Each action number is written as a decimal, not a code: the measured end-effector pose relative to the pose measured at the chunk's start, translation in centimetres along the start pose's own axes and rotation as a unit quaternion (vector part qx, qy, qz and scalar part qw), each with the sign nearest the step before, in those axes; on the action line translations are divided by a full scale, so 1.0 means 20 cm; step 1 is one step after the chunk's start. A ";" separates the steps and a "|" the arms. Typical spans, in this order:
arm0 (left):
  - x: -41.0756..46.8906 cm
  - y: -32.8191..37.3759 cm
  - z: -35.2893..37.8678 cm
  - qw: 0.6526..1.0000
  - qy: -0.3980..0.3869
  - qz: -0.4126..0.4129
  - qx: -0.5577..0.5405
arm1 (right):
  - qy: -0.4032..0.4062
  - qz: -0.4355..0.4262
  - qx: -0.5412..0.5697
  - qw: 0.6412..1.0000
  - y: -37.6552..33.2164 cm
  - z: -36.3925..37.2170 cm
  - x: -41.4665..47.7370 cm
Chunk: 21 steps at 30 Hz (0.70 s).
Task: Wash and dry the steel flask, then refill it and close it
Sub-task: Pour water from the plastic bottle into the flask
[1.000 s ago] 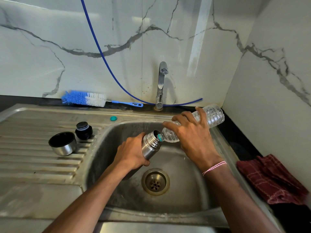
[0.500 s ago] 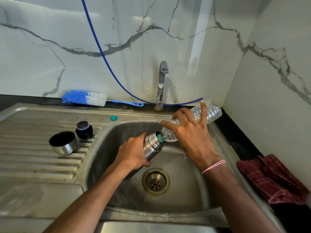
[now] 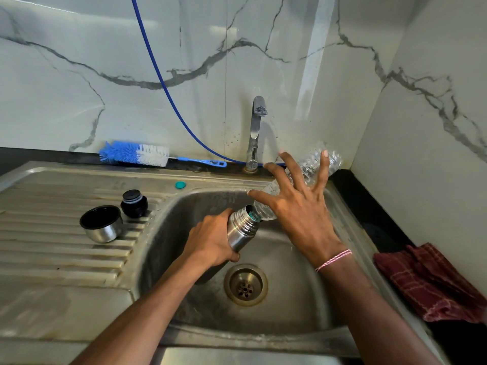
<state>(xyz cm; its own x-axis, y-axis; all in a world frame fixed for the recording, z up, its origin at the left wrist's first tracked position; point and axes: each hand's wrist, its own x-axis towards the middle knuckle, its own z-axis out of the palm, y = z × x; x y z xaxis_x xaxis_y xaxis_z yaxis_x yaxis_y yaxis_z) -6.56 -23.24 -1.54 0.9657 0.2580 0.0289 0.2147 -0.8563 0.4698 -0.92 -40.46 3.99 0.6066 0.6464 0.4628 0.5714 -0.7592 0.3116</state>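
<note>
Since a second ago the right hand (image 3: 300,214) has uncurled: its fingers now stand straight and splayed over the clear plastic bottle (image 3: 308,167), and the bottle's base has risen toward 1 o'clock. I read that hand as released, lying flat on the bottle rather than wrapped round it; what bears the bottle from below I cannot tell. The bottle's mouth meets the open neck of the steel flask (image 3: 241,227).

My left hand (image 3: 210,243) grips the flask's body, fingers curled round it. The flask sits near the middle of the view, tilted with its neck toward 1 o'clock, over the sink basin (image 3: 263,338) and just above the drain (image 3: 245,284).

On the drainboard at 9 o'clock stand the steel cup lid (image 3: 101,223), mouth up, and the black stopper (image 3: 134,202) just beside it. A small teal cap (image 3: 180,184) lies on the sink rim at 11 o'clock. The blue bottle brush (image 3: 137,154) lies along the wall behind, the tap (image 3: 257,127) stands at 12 o'clock, and a blue hose (image 3: 163,69) runs down the wall to its foot. A red checked cloth (image 3: 427,283) lies on the worktop at 4 o'clock.
</note>
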 end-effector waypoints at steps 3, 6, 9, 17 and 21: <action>0.00 0.00 0.00 1.000 0.002 0.000 -0.016 | 0.027 -0.016 0.003 1.000 0.01 0.02 0.01; -0.01 0.00 0.00 1.000 0.005 0.003 -0.022 | 0.049 -0.026 -0.004 0.998 0.03 0.02 0.01; -0.01 0.01 0.01 1.000 0.006 0.007 -0.023 | 0.086 -0.035 0.000 0.996 0.04 0.00 0.01; -0.01 0.02 0.01 0.999 0.024 0.019 -0.025 | 0.123 -0.059 -0.029 0.990 0.03 0.00 0.02; -0.01 0.02 0.02 0.999 0.026 0.024 -0.039 | 0.126 -0.063 -0.025 0.990 0.03 0.01 0.04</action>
<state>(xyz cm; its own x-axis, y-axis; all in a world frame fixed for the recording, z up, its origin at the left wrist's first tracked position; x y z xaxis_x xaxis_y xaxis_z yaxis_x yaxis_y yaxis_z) -6.57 -23.80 -1.77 0.9652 0.2425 0.0982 0.1544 -0.8309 0.5346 -0.06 -40.49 4.44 0.3715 0.7010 0.6087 0.6019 -0.6811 0.4169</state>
